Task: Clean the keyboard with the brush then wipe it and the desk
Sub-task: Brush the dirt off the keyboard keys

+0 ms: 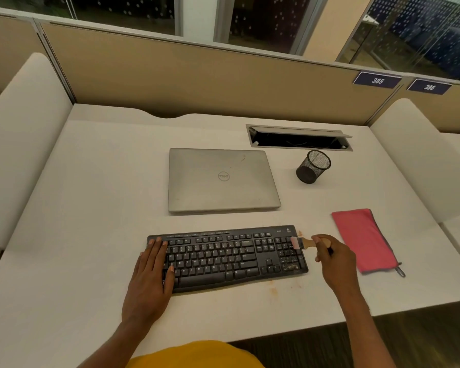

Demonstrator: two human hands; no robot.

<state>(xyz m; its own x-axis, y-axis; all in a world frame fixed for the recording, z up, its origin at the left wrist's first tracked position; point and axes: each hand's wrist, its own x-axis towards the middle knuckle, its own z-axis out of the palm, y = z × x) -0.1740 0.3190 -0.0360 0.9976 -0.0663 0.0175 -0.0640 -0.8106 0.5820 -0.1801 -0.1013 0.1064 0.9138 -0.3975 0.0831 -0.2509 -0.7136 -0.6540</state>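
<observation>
Firmly flat, fingers straight and together, a person's left hand (pixel 154 264) presses on the left end of the black keyboard (pixel 231 257), apparently to stop it sliding under the brushing. The right hand (pixel 332 258), fingers curled tight round the wooden handle of a small brush (pixel 303 243), lays the bristles on the top keys of the number pad at the keyboard's right end. Pale crumbs (pixel 291 266) sit on the pad's lower keys, so the sweep looks only partly done. Orange-brown smudges (pixel 274 289) mark the white desk (pixel 91 208) just in front of the keyboard's right corner. A folded pink cloth (pixel 361 240) lies just beside the right hand, handy for the wiping to follow. Farther back, a closed silver laptop (pixel 221 179) rests clear of the work. A black mesh pen cup (pixel 312 167) stands to its right, and an open cable hatch (pixel 298 138) lies beyond.
</observation>
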